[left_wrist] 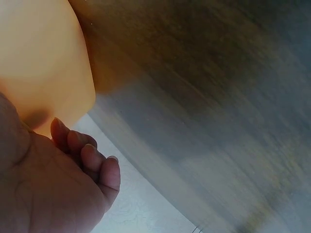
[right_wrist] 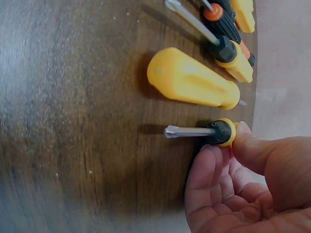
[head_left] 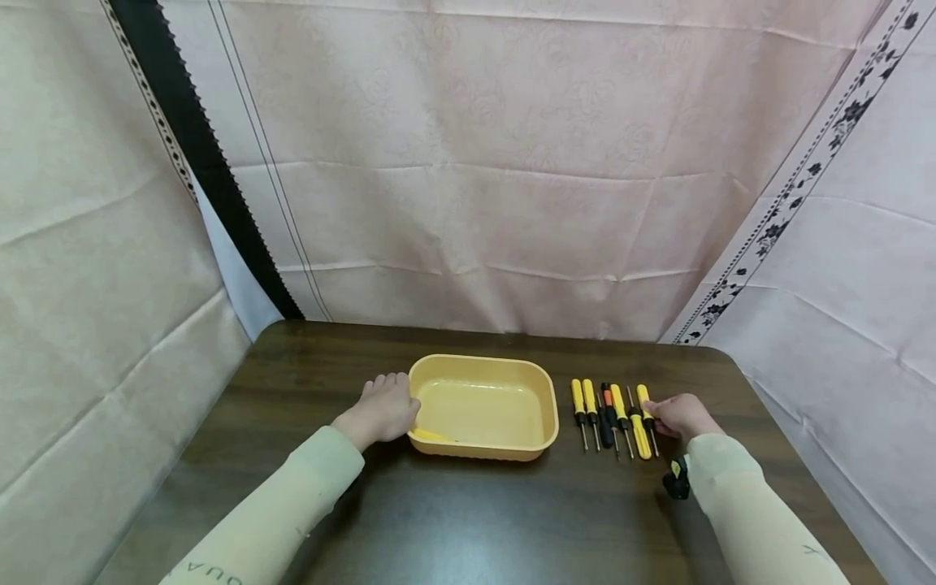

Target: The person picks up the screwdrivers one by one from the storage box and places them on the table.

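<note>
A yellow plastic tub (head_left: 483, 452) stands on the table. At its left rim is my left hand (head_left: 383, 402), thumb side against the rim and the other fingers curled outside the wall; the thumb's tip is hidden. In the left wrist view the tub wall (left_wrist: 53, 58) shows above the palm. My right hand (head_left: 680, 416) pinches the yellow handle of the rightmost screwdriver (right_wrist: 194, 131) between thumb and fingers, its metal tip pointing toward me. Beside it lies another yellow-handled screwdriver (right_wrist: 189, 80), turned the opposite way.
Several more screwdrivers (head_left: 590, 398) lie in a row right of the tub, including a black and orange one (head_left: 608, 406). A slim yellow piece (head_left: 435, 436) lies in the tub's near-left corner. Patterned cloth (head_left: 468, 203) hangs behind the dark wooden table (head_left: 468, 520).
</note>
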The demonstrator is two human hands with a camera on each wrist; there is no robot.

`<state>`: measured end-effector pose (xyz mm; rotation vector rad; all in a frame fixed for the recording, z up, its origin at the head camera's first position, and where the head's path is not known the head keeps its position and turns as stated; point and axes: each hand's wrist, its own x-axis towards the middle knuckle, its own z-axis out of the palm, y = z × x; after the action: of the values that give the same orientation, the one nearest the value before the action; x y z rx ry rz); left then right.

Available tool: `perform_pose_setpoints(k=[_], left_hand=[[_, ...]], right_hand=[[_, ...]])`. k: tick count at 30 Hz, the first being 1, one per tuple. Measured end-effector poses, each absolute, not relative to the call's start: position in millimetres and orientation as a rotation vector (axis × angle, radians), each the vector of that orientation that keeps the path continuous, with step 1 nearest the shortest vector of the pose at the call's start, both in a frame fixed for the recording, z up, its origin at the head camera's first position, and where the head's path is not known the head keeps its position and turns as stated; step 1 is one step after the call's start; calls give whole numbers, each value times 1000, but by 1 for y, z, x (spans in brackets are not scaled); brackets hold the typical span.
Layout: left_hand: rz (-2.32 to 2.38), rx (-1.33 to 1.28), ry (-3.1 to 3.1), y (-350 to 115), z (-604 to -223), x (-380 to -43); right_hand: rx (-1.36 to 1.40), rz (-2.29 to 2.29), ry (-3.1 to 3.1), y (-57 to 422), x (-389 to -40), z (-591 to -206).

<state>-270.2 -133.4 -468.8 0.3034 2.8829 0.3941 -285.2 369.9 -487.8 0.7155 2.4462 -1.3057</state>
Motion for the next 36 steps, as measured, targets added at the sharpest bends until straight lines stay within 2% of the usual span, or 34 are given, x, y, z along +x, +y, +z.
perform_pose_setpoints(k=[21, 36], left_hand=[[373, 332, 2878, -126, -471, -272], [363, 295, 2876, -138, -467, -272]], right_hand=[[713, -1294, 2456, 370, -283, -489], [689, -1287, 2449, 374, -284, -491]])
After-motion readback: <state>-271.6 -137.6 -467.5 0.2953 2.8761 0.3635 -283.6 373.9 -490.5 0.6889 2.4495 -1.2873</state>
